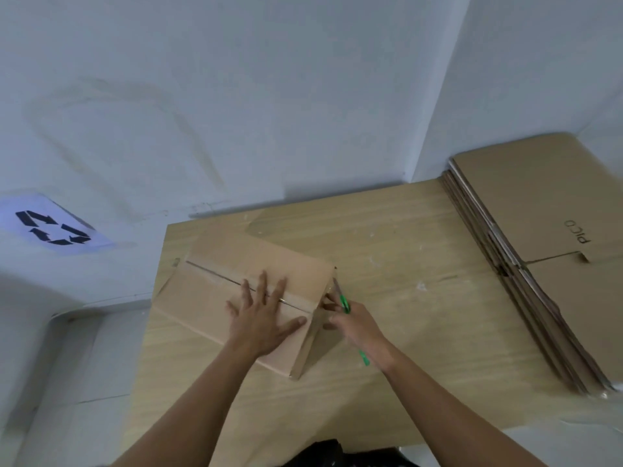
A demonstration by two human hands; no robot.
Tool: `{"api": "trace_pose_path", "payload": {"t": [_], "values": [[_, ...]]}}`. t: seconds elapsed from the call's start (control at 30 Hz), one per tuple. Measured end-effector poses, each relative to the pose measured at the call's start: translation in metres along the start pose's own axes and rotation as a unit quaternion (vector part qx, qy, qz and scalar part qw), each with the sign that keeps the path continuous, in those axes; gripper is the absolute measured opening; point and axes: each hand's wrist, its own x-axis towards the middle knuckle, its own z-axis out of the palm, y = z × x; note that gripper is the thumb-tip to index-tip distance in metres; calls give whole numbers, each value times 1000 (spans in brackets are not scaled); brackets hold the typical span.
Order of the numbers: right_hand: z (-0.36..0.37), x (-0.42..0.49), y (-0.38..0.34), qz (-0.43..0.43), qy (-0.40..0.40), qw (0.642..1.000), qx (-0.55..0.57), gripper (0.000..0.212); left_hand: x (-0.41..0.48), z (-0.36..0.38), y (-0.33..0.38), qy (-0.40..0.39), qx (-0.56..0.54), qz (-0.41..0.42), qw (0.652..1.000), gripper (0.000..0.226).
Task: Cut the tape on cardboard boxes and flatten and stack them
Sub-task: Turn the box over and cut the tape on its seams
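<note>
Head view. A closed cardboard box [209, 291] lies near the middle of the worktop [404, 298], turned at an angle to the worktop's edges. Its broad top faces up, and a dark seam [215, 273] runs along that top from the far left corner toward the right end. A paler band follows the seam near the right end; whether it is tape cannot be told.

The left hand [263, 318] rests flat on the top of the box, palm down, with its fingers straight and spread across the seam; its grip is released and holds nothing. The right hand [354, 325] is just beside the box's right end face [320, 338], and its grip is closed round a green-handled cutter [344, 303]. The green handle shows above the fingers and again below the wrist. The thin metal tip points away from the person and lies against the upper right corner of the box; blur hides whether it enters the cardboard.

A stack of flattened boxes [539, 247] lies on the right side of the worktop, well apart from the box, with its layered edges fanned toward the middle. The top sheet bears dark printed letters.

A pale wall [236, 96] rises behind the worktop. A white sheet with a black recycling sign [54, 227] is on it, to the left. A black object [323, 453], too little in view to name, shows at the bottom edge between the forearms.
</note>
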Motion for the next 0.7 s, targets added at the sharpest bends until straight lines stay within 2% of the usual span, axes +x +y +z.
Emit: {"api": "trace_pose_path", "payload": {"t": [0.13,0.23,0.37,0.43,0.5,0.57,0.7], "values": [[-15,-7,-24,22,6,997,77,33,-13,0,37,-2,-24,-68,997,100],[-31,-11,-28,26,20,997,69,18,-14,-8,61,25,-78,-112,990,83],[-47,-24,-13,40,47,997,49,21,3,-25,80,120,-100,-71,985,62],[-53,-31,-4,42,52,998,22,22,17,-34,92,108,-154,-62,980,68],[-59,-36,4,43,36,998,-37,25,31,-39,100,64,-166,-67,982,83],[-63,-42,9,49,3,995,-81,26,42,-40,101,26,-126,-70,989,95],[-68,-46,10,34,-28,991,-126,29,52,-44,97,15,-32,-62,997,89]]}}
